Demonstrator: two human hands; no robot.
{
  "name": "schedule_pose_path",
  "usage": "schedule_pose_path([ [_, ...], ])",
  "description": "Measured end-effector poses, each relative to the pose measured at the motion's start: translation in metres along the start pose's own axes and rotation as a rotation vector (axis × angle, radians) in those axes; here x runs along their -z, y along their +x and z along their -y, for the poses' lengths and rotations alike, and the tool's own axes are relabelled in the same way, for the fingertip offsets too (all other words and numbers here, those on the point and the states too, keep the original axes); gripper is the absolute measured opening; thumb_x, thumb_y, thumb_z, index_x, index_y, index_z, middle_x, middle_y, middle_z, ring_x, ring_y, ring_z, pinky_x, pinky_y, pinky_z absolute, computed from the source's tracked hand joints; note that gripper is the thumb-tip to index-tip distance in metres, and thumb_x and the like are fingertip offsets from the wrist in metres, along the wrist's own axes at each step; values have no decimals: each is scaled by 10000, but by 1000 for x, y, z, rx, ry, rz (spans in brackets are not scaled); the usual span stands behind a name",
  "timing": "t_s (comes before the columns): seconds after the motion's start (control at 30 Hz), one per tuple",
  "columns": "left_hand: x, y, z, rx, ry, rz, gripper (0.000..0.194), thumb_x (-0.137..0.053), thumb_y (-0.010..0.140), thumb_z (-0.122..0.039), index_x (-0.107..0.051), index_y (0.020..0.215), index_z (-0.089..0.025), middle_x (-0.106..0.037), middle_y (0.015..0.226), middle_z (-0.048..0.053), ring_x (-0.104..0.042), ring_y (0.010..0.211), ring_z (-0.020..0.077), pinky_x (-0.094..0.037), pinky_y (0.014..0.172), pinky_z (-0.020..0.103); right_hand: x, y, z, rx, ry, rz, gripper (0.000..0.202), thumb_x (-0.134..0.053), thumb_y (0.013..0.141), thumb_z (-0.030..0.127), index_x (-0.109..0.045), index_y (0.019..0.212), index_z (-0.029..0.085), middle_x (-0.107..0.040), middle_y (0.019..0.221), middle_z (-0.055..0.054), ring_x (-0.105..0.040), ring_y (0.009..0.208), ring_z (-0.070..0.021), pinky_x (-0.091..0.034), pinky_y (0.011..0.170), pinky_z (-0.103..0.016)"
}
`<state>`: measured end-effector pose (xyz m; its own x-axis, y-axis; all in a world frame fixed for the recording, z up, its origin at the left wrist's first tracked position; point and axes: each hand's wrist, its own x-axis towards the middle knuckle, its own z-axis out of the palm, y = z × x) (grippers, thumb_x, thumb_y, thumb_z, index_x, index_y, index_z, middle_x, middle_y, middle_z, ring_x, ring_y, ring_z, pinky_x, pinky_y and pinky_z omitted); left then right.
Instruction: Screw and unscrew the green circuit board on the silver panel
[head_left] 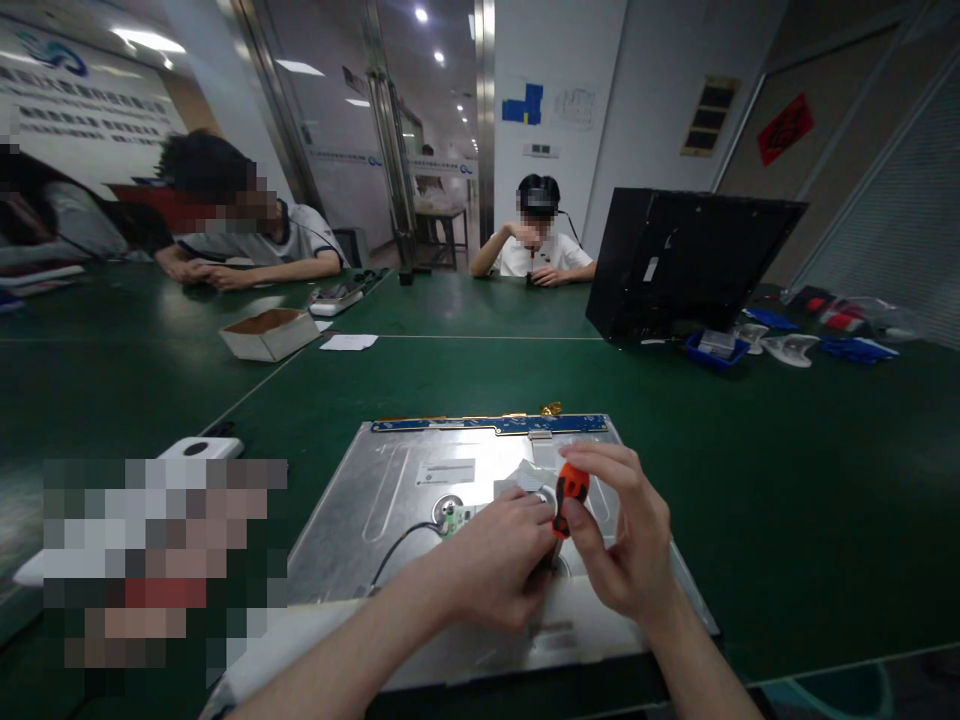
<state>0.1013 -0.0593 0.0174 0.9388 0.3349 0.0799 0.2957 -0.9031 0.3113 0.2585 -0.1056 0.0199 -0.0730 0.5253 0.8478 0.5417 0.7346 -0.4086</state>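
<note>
My right hand [626,530] pinches the orange and black handle of a screwdriver [572,490] between thumb and fingers. Its shaft points down toward a flat silver metal display panel [390,510] lying in front of me. Beside the shaft, my left hand [502,550] rests low over the panel with its fingers curled; what they grip, if anything, is hidden. A small green circuit board [456,519] with a black cable [397,548] shows just past my left hand. Along the panel's far edge runs a blue circuit strip [487,425].
On the green table [450,375] stand a black monitor [686,265] at the right and an open cardboard box [270,333] at the left. A blue tray [716,348] sits by the monitor. One person [536,240] works opposite; another person [285,235] leans on the table at the left.
</note>
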Motion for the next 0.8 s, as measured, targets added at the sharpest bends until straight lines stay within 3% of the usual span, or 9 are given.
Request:
schedule_pose_path([
  [0.1,0,-1,1,-5,-11,2,66,-576,740,-141,-557,797,-168,-615,855,70,-562,796,224,-456,773,368,-2,-1,-2,-7,-4,-40,323,-591,845,207,-498,1153,232,-609,948,-56,-594,869,-230,-501,729,-407],
  [0.2,0,-1,2,-7,-29,5,142,-573,744,-141,-565,884,-162,-623,890,80,-564,796,226,-456,775,377,-4,-2,-3,-35,11,-87,355,-649,812,172,-485,1120,239,-592,893,-33,-584,803,-208,-498,698,-383],
  [0.33,-2,-1,1,0,-38,-2,156,-581,732,-139,-572,885,-167,-623,889,76,-562,797,229,-451,766,374,-5,-2,-2,-52,53,-84,381,-605,813,104,-481,1149,235,-624,955,-51,-606,837,-216,-499,722,-403],
  [0.57,-2,0,1,8,-10,37,126,-581,732,-144,-582,854,-175,-613,874,75,-562,825,245,-451,766,374,-2,-2,-2,-20,4,-56,373,-572,828,141,-491,1180,233,-622,1016,-74,-597,941,-245,-504,770,-436],
  [0.8,-3,0,2,5,-3,15,126,-582,742,-154,-588,866,-175,-614,868,77,-560,835,247,-454,791,380,-1,1,1,-12,-93,-50,365,-552,840,167,-533,1196,245,-558,1021,-80,-574,898,-234,-506,679,-377],
])
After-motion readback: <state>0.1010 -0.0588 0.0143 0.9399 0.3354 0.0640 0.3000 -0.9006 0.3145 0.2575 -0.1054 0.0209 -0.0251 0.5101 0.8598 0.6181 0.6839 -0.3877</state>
